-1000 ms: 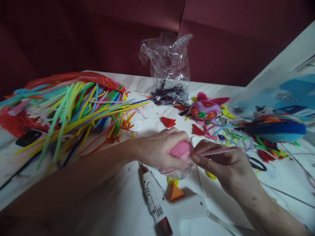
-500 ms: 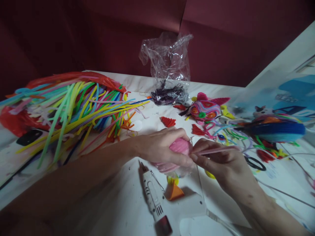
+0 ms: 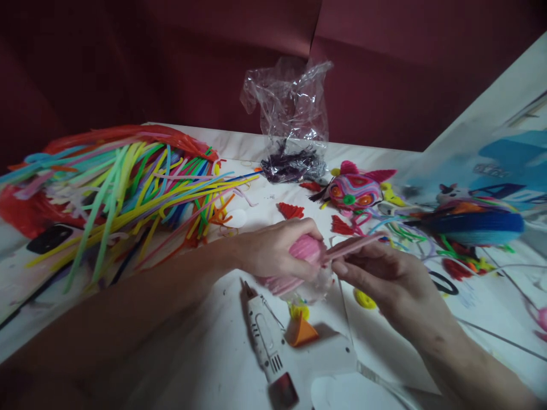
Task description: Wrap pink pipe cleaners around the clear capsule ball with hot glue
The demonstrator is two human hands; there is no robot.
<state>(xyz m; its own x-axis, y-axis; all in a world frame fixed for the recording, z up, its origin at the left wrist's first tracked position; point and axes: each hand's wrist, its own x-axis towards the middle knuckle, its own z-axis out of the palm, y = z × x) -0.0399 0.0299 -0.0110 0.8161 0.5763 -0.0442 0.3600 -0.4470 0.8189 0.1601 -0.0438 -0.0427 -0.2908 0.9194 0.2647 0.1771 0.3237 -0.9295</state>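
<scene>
My left hand (image 3: pixel 276 250) is wrapped round a pink ball wound from pipe cleaner (image 3: pixel 304 250), held just above the white table (image 3: pixel 205 353). My right hand (image 3: pixel 384 279) pinches the loose pink pipe cleaner strand (image 3: pixel 354 246) that runs from the ball up to the right. Both hands meet at the middle of the view. Part of the ball is hidden under my left fingers.
A white glue gun (image 3: pixel 269 347) and an orange cone (image 3: pixel 299 332) lie just below my hands. A heap of coloured pipe cleaners (image 3: pixel 128 182) covers the left. A clear plastic bag (image 3: pixel 290 119), a pink owl-like figure (image 3: pixel 354 191), a blue wound shape (image 3: pixel 474 228) and scissors (image 3: pixel 444 283) lie behind and right.
My right hand has swung the loose pink strand upward and closer to the ball. My left hand has turned the ball slightly and shifted a little left.
</scene>
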